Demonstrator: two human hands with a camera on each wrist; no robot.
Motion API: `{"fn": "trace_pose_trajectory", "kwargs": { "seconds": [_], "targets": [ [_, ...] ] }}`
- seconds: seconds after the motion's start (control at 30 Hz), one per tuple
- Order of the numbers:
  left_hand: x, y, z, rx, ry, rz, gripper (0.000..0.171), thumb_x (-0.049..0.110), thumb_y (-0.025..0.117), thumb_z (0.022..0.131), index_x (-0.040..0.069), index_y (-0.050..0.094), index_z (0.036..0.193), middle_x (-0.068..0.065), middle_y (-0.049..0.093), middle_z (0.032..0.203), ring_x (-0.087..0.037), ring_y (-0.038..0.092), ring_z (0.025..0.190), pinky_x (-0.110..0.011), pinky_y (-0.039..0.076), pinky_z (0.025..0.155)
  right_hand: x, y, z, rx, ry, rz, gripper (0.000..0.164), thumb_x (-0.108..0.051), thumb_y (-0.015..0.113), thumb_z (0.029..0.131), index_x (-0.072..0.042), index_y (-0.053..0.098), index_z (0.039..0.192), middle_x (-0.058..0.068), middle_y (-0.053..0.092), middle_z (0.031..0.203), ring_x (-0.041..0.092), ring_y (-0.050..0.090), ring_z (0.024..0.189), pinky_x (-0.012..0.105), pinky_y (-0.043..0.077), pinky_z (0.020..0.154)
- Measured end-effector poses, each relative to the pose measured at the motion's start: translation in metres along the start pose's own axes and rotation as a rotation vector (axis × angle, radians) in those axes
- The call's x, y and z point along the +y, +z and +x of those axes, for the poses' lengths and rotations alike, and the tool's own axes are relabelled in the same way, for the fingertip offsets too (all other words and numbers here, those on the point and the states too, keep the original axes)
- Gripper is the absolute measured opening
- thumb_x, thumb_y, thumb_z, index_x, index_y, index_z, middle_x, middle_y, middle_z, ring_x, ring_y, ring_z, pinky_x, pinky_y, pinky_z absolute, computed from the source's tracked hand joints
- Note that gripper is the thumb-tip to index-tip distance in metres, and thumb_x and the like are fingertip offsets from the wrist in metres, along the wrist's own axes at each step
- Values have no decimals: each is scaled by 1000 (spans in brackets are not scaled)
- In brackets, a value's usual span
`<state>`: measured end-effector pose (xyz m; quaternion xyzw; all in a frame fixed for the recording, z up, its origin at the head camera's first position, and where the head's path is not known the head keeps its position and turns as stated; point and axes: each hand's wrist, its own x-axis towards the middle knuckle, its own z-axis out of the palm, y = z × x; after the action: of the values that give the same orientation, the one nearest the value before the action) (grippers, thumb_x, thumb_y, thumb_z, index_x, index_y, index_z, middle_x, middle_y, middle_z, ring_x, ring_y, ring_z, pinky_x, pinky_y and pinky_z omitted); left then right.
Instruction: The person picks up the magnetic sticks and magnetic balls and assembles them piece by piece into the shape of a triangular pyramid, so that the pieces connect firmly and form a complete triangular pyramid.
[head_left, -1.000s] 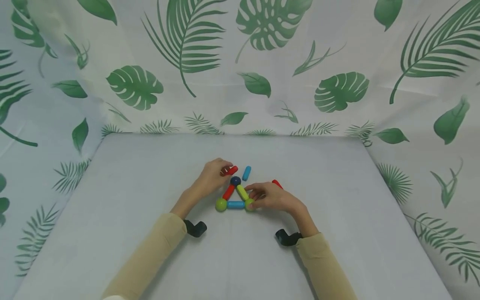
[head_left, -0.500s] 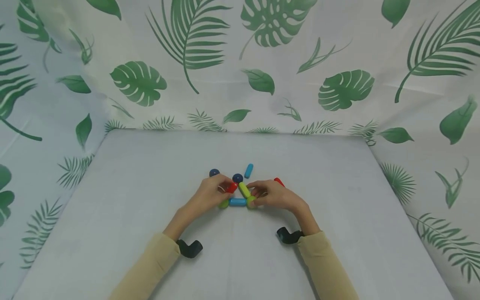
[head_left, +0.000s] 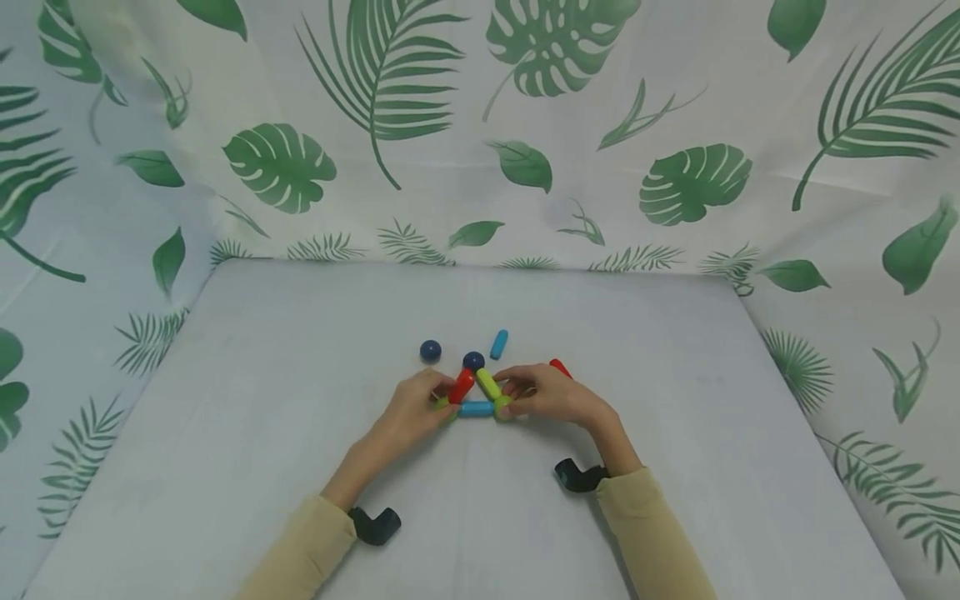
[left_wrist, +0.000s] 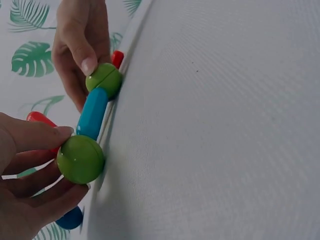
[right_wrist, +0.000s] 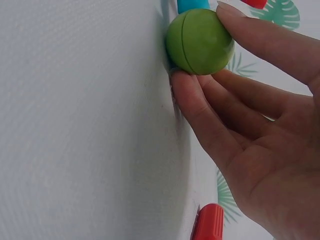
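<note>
A triangle of rods and balls lies on the white table. My left hand [head_left: 411,410] has thumb and fingers around its left green ball [left_wrist: 80,159]. A red rod [head_left: 462,386] rises at a slant from that ball, partly behind the thumb in the left wrist view. My right hand [head_left: 547,393] pinches the right green ball [right_wrist: 200,42] between thumb and fingers. A blue rod [left_wrist: 92,114] joins the two green balls. From the right ball, a yellow-green rod [head_left: 489,383] runs to a navy ball [head_left: 473,360] at the far corner.
A loose navy ball [head_left: 431,351] lies beyond my left hand. Behind the triangle is a loose blue rod [head_left: 499,344]. Another red rod [head_left: 560,367] shows just past my right hand. A leaf-print cloth [head_left: 420,200] stands behind the table and along its sides.
My left hand brought a red rod from behind the triangle toward me to the left green ball, and now grips that ball. The loose navy ball came into view. My right hand stayed put.
</note>
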<state>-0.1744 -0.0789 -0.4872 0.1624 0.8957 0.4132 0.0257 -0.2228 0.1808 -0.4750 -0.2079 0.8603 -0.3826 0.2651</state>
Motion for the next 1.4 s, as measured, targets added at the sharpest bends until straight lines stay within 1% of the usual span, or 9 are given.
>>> {"fn": "trace_pose_trajectory", "kwargs": {
  "seconds": [0.13,0.2,0.3,0.43,0.53,0.7,0.93,1.17,1.4],
  "targets": [
    [-2,0,-2,34,-19,-10,24,5,81,86,1,72,108,-9,71,104,-22,67,95,-39,60,88,1,3,0,11,2,-6,55,-28,80,90,-8,62,139,1,70,110,17,64,102,34,56,92],
    [-4,1,-2,40,-32,-9,22,6,80,87,1,73,107,-9,71,103,-21,67,95,-39,60,88,1,5,0,12,1,-11,57,-29,80,90,-8,62,139,2,70,110,17,64,102,35,56,92],
    [-8,1,-4,45,-31,-10,21,7,80,87,2,73,106,-8,71,103,-20,67,94,-38,60,88,1,8,-1,14,13,-12,57,-30,80,90,-8,62,140,1,70,110,16,63,101,35,56,92],
    [-12,3,-6,55,0,-22,19,5,79,87,3,72,105,-7,71,103,-21,68,95,-39,60,88,-1,12,-2,30,26,-12,57,-29,81,89,-10,62,140,0,70,109,17,63,101,35,56,91],
    [-14,4,-7,56,1,-32,19,6,79,88,4,72,105,-6,71,103,-19,68,95,-37,60,88,-1,12,-3,34,25,-16,58,-29,81,89,-10,62,140,0,70,109,17,63,100,35,56,91],
    [-16,7,-7,49,-13,-42,21,7,79,87,5,73,107,-3,69,101,-15,64,90,-31,59,84,-1,12,-7,35,33,-20,58,-30,81,89,-11,62,141,0,69,108,16,63,101,35,57,90],
    [-13,10,-5,53,29,-52,21,4,80,86,3,74,106,-4,68,99,-15,63,87,-26,57,78,2,10,-10,35,26,-27,56,-28,80,90,-9,62,140,0,69,107,16,63,99,34,56,90],
    [-15,11,-3,85,48,-55,19,2,81,85,4,73,102,-5,68,98,-16,63,86,-27,57,78,1,8,-6,34,-8,-33,55,-28,80,90,-7,62,139,1,70,107,16,64,99,35,57,91],
    [-16,8,0,93,57,-60,18,3,81,86,4,72,101,-5,68,98,-16,63,87,-30,58,80,-3,5,-3,30,-14,-37,56,-27,80,90,-7,62,139,2,69,107,18,63,100,36,58,91]
  ]
}}
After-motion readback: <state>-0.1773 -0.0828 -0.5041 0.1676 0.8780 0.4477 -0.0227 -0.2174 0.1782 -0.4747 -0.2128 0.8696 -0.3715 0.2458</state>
